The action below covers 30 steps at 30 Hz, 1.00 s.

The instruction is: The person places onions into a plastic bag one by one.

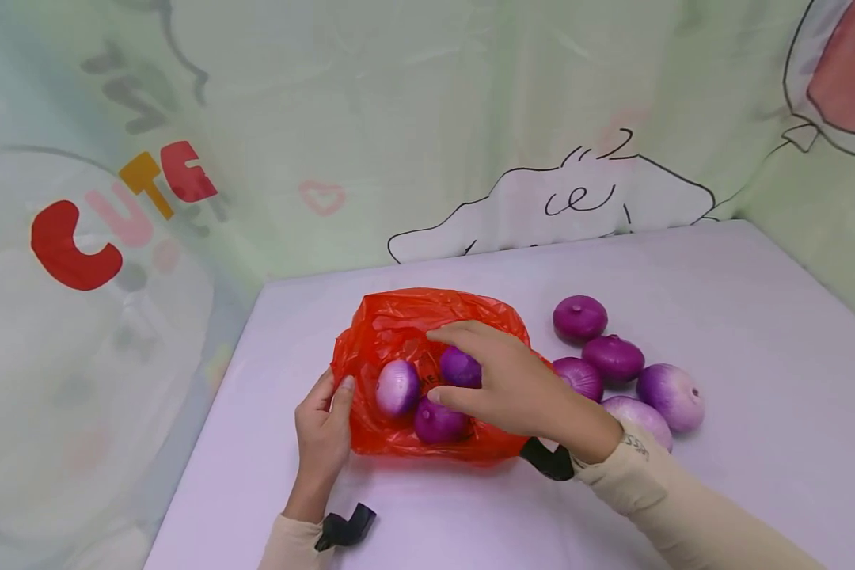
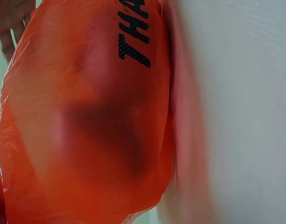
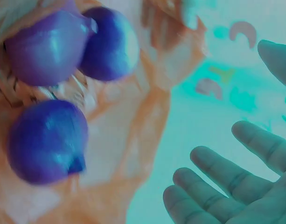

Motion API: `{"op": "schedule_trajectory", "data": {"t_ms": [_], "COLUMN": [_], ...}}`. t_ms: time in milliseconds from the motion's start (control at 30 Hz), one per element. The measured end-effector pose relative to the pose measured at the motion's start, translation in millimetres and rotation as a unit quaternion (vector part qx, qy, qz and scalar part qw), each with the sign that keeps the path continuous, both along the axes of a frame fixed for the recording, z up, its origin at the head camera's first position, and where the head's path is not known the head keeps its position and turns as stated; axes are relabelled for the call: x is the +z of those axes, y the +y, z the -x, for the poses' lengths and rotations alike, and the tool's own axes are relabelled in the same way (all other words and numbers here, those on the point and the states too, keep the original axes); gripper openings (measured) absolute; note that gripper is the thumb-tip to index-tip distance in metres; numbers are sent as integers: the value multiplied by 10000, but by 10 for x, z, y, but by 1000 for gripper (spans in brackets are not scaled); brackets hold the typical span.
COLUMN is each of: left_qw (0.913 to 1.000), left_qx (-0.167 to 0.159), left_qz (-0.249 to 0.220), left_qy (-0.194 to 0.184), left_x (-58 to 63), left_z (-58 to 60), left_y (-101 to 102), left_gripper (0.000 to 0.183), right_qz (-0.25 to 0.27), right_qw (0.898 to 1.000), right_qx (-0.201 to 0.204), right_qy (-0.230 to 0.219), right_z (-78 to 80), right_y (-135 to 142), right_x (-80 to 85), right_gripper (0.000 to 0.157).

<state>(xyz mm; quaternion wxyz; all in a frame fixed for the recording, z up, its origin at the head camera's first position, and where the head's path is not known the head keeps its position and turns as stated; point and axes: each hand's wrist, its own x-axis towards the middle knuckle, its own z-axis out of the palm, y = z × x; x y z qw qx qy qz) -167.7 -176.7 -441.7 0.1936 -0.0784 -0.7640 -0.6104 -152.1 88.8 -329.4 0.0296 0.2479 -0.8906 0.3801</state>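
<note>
A red plastic bag (image 1: 427, 305) lies on the table with its mouth spread wide. Inside it are a white-and-purple onion (image 1: 398, 389), a dark purple onion (image 1: 460, 367) and a magenta onion (image 1: 439, 422). At the bag's left rim, my left hand (image 1: 324, 431) pinches the plastic, thumb on the inner side. My right hand (image 1: 516, 384) hovers over the bag's right part, fingers spread and holding nothing; in the right wrist view its fingers (image 3: 217, 182) are apart from the onions. Black letters show on the bag (image 2: 87, 154) in the left wrist view.
To the right of the bag several more onions (image 1: 613, 359) sit grouped on the pale table (image 1: 769, 380), partly behind my right forearm. A printed cloth (image 1: 427, 119) hangs along the back and sides. Each wrist wears a black mount (image 1: 345, 529).
</note>
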Motion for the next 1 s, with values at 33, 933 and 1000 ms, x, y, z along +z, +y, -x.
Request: {"op": "schedule_trajectory", "data": {"t_ms": [33,933,1000], "left_qw": [10000,9999,9999], "left_qx": [-2,-51,-90], "left_qz": [-2,60,21], "left_qy": [-5,89,138], "left_x": [3,0,-1], "left_z": [-3,-45,-42], "left_y": [1,19,26], "left_gripper": [34,33,32], "right_qz": [91,-516,-629], "right_qw": [9999,9543,9512], "right_qx": [-56,-2725,-2706], "right_qy": [12,-1109,-1344], "right_z": [-27,-333,-355], "right_y": [56,1955,2022], "right_x": [26,-564,-625], "right_gripper": [63,80,83]}}
